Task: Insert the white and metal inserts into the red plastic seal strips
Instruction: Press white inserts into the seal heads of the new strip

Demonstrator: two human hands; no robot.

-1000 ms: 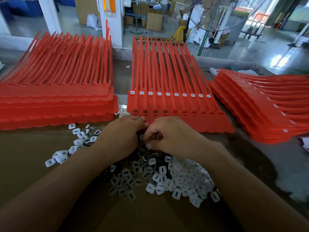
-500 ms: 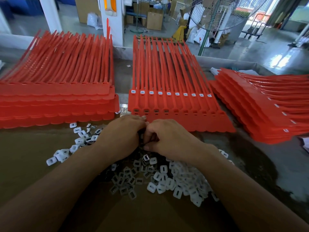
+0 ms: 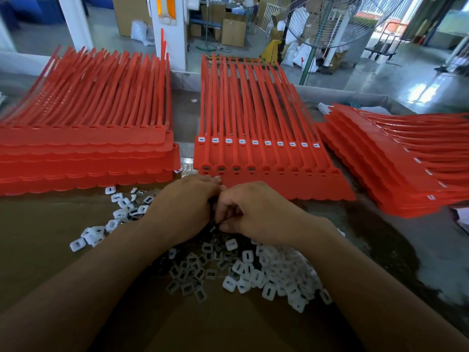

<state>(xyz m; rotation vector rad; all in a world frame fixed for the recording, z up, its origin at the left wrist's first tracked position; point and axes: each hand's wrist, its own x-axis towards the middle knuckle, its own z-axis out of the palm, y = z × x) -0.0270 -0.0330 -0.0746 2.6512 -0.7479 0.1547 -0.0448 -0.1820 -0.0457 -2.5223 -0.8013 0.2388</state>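
Inserts [image 3: 245, 257] lie under left hand [image 3: 185, 209] and right hand [image 3: 258, 212]; curled grips meet, contents unclear.

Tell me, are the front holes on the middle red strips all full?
No. Only the four left holes hold dark inserts; the rest look empty.

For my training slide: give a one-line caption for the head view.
Left hand and right hand meet over loose white and metal inserts before stacked red seal strips.

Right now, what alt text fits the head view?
The left hand and right hand meet over a pile of inserts on a brown table, near the middle red seal strips. A left stack and right stack flank them.
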